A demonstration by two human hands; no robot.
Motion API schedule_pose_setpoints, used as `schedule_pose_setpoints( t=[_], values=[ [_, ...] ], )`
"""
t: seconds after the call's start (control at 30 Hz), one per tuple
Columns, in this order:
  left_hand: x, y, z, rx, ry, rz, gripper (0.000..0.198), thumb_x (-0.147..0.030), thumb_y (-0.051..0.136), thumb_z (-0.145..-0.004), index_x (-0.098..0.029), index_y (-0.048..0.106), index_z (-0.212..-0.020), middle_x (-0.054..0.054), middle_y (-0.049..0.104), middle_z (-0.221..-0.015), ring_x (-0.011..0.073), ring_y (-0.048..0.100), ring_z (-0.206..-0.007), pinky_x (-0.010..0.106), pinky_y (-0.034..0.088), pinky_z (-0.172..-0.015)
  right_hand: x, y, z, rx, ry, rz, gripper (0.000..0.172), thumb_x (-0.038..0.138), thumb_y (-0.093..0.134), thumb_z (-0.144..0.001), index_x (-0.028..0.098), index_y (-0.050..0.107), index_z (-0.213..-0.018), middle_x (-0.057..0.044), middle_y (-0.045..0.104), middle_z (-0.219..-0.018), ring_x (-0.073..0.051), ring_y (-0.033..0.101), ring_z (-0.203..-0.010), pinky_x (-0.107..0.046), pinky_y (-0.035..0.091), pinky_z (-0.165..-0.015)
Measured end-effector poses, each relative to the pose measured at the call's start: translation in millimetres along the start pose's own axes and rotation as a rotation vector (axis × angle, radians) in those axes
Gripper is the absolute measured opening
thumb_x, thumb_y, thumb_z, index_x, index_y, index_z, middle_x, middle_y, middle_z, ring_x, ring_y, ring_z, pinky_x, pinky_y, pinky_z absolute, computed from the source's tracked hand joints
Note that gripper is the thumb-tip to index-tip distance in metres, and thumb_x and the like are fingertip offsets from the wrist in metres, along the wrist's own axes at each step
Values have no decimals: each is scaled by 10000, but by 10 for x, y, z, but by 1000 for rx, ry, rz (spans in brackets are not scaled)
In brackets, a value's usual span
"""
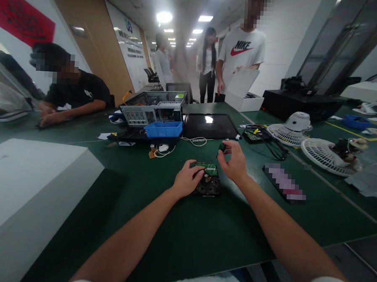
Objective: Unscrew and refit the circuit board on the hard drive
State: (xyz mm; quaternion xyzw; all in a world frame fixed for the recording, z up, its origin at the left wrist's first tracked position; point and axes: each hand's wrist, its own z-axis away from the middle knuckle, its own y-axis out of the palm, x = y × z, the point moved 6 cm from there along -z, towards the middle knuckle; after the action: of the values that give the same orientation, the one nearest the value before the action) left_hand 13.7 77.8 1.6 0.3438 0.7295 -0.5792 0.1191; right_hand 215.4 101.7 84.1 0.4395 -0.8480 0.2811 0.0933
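Observation:
A hard drive (210, 182) lies on the green table (159, 223) with its green circuit board facing up. My left hand (187, 179) rests on its left edge, fingers curled over the top corner, holding it down. My right hand (234, 160) hovers just above and to the right of the drive, fingers pinched round a small dark round object (222, 147), probably a tool handle.
A white box (24, 191) fills the near left. Behind the drive are a blue bin (164, 129), an open computer case (152, 107), a black panel (210, 125) and cables. Fan parts (323, 152) lie right. A seated person works at the left; others stand at the back.

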Motion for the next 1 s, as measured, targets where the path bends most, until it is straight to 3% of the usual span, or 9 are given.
schedule_pose_setpoints(
  t=[0.1,0.3,0.53,0.8,1.0],
  values=[
    [-9,-4,3,1,-4,0,341,-434,499,-1002,-331,697,-1259,46,448,-1464,243,579,-1235,416,489,-1080,-27,0,4,-41,24,-41,363,306,627,-913,232,519,-1252,-121,626,-1227,-232,673,-957,-411,605,-798],
    [-21,-14,8,-4,-2,2,342,-434,494,-1005,-325,699,-1257,50,445,-1467,245,578,-1240,414,485,-1084,-56,1,19,-49,70,3,350,385,664,-905,233,541,-1196,-65,679,-1002,-208,683,-782,-412,606,-747],
    [-3,-1,1,-16,-5,-1,335,-442,504,-1002,-333,701,-1249,47,452,-1459,241,589,-1215,420,494,-1070,-23,14,23,9,-19,19,354,304,593,-937,244,538,-1281,-102,632,-1109,-240,662,-925,-432,616,-784],
    [-2,5,-1,-13,8,3,332,-439,504,-1003,-338,700,-1250,46,455,-1454,239,603,-1206,411,502,-1063,-78,11,21,-56,10,-31,362,334,634,-920,243,536,-1257,-119,631,-1254,-240,680,-959,-432,638,-767],
    [-3,0,3,-12,6,-2,341,-445,494,-1006,-335,697,-1257,51,447,-1460,245,596,-1217,417,504,-1058,-42,1,11,-31,-11,-3,345,307,633,-917,251,548,-1247,-106,616,-1185,-237,656,-964,-420,635,-762]
  ],
)
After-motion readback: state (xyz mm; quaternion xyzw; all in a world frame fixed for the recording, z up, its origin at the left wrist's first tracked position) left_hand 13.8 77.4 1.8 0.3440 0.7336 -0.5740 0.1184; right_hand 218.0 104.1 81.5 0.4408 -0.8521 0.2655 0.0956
